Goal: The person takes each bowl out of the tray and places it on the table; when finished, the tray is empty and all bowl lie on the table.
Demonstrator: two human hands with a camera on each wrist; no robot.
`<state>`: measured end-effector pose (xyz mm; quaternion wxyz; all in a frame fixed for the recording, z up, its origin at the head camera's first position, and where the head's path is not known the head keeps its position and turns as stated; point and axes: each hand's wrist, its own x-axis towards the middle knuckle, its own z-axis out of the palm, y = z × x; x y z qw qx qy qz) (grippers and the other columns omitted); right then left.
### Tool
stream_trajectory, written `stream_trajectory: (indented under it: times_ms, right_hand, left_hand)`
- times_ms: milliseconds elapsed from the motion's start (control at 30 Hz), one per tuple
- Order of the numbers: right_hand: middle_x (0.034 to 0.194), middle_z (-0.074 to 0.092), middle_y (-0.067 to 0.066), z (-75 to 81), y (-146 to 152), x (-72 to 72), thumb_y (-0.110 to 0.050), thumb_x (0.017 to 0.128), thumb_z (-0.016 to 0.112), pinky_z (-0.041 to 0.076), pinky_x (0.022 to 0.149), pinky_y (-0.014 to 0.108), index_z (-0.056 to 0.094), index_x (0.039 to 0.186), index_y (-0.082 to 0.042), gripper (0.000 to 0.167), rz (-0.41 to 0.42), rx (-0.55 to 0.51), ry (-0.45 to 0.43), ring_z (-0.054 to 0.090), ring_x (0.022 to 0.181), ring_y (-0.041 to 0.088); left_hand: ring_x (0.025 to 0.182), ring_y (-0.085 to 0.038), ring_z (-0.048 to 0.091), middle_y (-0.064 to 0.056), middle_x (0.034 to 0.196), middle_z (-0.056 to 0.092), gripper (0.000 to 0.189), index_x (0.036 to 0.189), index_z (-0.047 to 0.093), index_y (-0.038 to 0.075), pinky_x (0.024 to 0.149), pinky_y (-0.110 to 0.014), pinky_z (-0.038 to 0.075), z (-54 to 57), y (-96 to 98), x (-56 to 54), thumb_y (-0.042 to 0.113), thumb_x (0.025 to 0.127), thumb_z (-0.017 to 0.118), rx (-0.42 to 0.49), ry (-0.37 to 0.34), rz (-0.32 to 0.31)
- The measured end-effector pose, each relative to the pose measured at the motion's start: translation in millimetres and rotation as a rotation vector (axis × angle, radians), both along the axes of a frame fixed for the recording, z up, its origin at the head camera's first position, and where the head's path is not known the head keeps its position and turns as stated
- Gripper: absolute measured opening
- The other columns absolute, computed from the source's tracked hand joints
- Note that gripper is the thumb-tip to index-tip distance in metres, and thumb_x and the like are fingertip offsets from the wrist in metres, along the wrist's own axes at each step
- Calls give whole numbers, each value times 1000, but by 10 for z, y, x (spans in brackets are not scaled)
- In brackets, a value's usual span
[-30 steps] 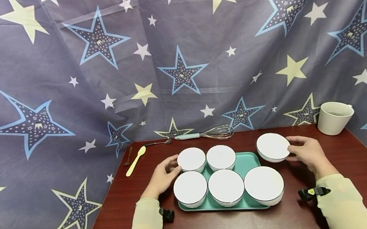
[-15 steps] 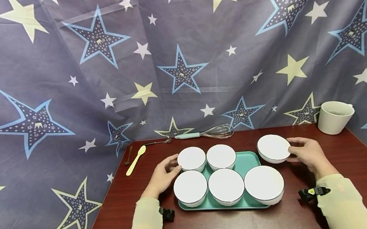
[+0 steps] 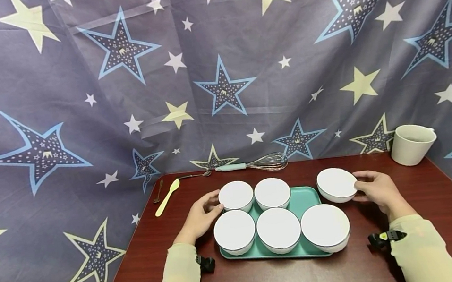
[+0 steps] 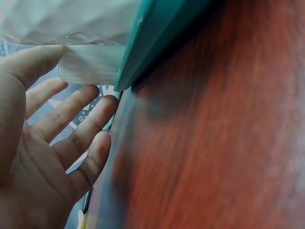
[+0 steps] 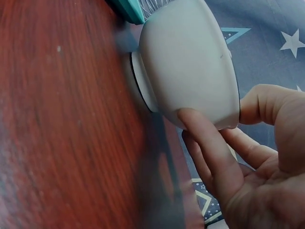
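Observation:
My right hand (image 3: 380,189) grips a white bowl (image 3: 335,184) by its right side, beyond the right end of the teal tray. In the right wrist view, the thumb is at the rim of this dark-edged bowl (image 5: 186,62) and fingers lie under its curved wall; its foot is close over the table. My left hand (image 3: 201,215) is beside the back-left bowl (image 3: 235,196), fingertips right at its side. Seen from the left wrist, the fingers (image 4: 78,138) are spread and loosely bent. Another back bowl (image 3: 273,193) stands alongside.
Three front bowls (image 3: 278,230) line the teal tray (image 3: 304,199); the rightmost bowl (image 3: 325,228) overlaps its right end. Behind lie a whisk (image 3: 254,163), a dark spoon (image 3: 196,175), a yellow spoon (image 3: 167,197) and a small brown utensil (image 3: 158,192). A white mug (image 3: 412,145) stands back right.
The bowl in my right hand has shifted slightly toward the front and its opening looks a little flatter. My left hand and the other bowls stay in place.

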<state>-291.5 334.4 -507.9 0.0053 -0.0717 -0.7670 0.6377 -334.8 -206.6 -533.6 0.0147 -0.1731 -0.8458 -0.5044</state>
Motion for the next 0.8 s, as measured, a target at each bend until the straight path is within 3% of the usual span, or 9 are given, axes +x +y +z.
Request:
stream_trajectory:
  times_ms: [367,567,667,800]
  right_hand:
    - [113,60,17,11,4,15,-2,99,54,63,76,42,38,148,15,54,29,18,-11,69,84,13]
    - [131,50,25,15,70,18,-15,106,56,62,82,42,38,151,13,56,51,36,-37,67,90,10]
    - [134,51,22,15,106,15,-20,107,57,61,85,40,39,151,13,58,47,36,-44,64,93,5]
    - [124,58,12,29,143,20,-21,107,59,60,87,38,40,149,14,58,30,33,-29,64,94,-1]
  left_hand:
    - [103,-20,71,-7,125,72,52,150,58,17,93,-45,55,3,10,17,24,101,73,8,9,-2]
    - [104,-22,71,-8,128,71,53,151,58,16,93,-43,56,-39,-10,3,23,101,74,45,12,-17]
    - [106,-23,71,-7,128,71,53,150,59,19,92,-39,56,-77,-28,-7,23,100,75,78,11,-24]
    - [106,-22,72,-5,128,72,53,148,61,23,91,-35,57,-120,-43,-16,23,98,77,106,10,-31]
